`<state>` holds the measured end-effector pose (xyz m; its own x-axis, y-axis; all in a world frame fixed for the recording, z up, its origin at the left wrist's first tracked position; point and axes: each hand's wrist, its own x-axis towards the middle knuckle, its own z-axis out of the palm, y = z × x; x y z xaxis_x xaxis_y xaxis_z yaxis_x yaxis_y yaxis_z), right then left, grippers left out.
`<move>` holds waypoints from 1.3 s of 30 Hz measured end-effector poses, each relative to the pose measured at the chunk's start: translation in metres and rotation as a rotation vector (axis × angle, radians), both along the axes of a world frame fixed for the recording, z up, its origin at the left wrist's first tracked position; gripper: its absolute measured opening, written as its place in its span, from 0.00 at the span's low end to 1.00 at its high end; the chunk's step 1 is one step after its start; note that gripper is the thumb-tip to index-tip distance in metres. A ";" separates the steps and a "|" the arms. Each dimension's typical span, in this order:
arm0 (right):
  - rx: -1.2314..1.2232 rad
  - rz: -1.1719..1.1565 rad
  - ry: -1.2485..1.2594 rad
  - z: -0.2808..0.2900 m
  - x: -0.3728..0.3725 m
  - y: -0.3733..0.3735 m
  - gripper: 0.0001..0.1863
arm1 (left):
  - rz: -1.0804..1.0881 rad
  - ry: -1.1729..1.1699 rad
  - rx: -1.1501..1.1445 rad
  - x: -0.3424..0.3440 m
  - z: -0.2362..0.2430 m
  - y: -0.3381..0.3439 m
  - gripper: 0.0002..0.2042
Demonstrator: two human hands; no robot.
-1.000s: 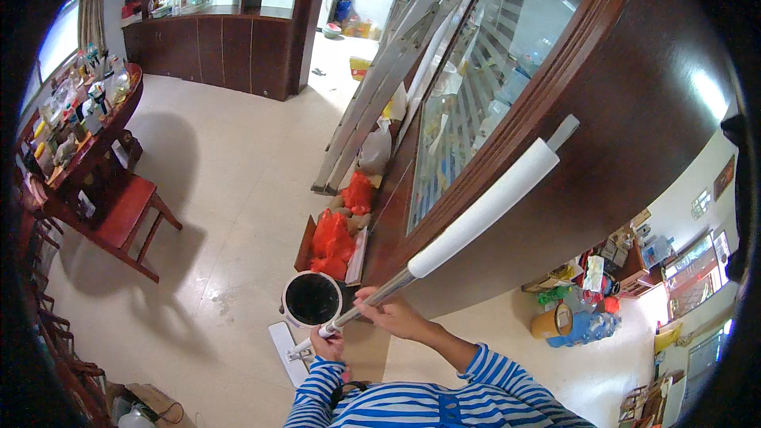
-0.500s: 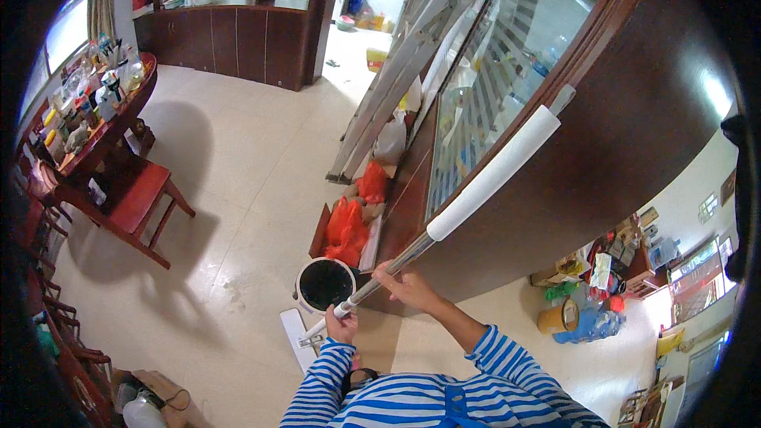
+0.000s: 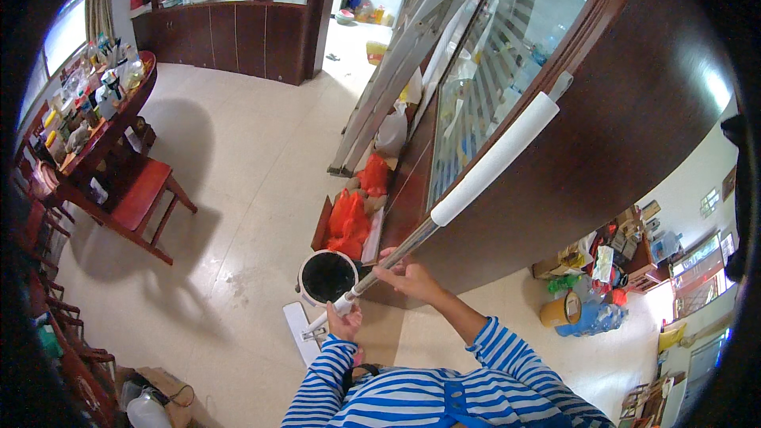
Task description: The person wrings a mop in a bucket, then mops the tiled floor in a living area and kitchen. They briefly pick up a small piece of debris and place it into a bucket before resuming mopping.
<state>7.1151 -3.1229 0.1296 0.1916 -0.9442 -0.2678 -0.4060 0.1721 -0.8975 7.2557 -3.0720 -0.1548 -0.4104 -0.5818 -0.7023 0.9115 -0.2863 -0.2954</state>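
A flat mop slants across in front of me. It has a metal pole, a long white grip at the upper end and a white rectangular mop head low by the floor. My left hand is closed around the white collar at the pole's lower end. Higher up, the fingers of my right hand curl round the bare metal pole. Just beyond my left hand stands a round white bucket with a dark inside, partly behind the pole.
Past the bucket lies a box with red plastic bags. A folded ladder leans by the dark wood cabinet on the right. To the left are a red chair and a cluttered table. A yellow bucket sits at right.
My right hand has slid slightly along the pole and its fingers look looser. The mop has barely shifted, and the whole view has moved a little.
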 end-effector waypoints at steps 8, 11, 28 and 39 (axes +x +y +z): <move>-0.201 0.053 0.145 -0.024 -0.023 0.021 0.32 | 0.016 -0.151 0.111 0.007 0.015 0.013 0.34; 0.105 0.070 0.171 -0.049 -0.056 0.046 0.33 | 0.033 -0.312 0.202 0.007 0.008 0.020 0.31; 0.618 -0.618 0.288 -0.228 -0.263 0.492 0.19 | -1.297 -0.659 -0.526 -0.070 -0.059 0.165 0.17; 0.665 -1.310 -0.109 -0.284 -0.256 0.729 0.22 | -1.914 -0.605 -0.833 -0.313 -0.029 0.285 0.13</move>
<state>6.8593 -2.3940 -0.1546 -0.6368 -0.1675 -0.7526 0.4242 0.7390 -0.5234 6.9430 -2.7874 -0.1841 -0.5916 -0.0029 -0.8062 -0.6509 -0.5883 0.4798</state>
